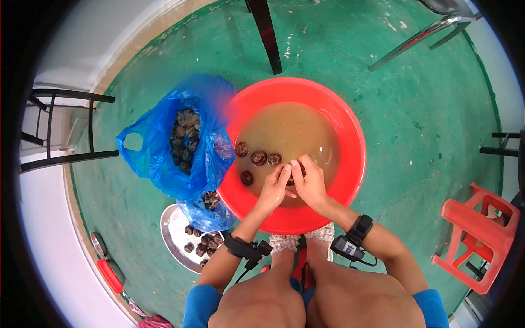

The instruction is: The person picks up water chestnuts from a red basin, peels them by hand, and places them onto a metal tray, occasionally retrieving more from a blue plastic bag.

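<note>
Both hands are together over the red basin [350,115], just above the cloudy brown water. My left hand [276,186] has its fingers closed around a small dark round thing, which looks like a water chestnut [290,182] and is mostly hidden. From the other side, my right hand [309,182] closes on the same piece, thumb and fingers meeting those of the left. Several more brown water chestnuts [258,158] lie in the water at the basin's left side, left of the hands.
Left of the basin stands an open blue plastic bag [158,158] holding many muddy water chestnuts [186,134]. Below it, a round metal tray [175,240] carries several more. A red plastic stool [481,235] is at right. Black furniture legs [265,38] stand behind the basin.
</note>
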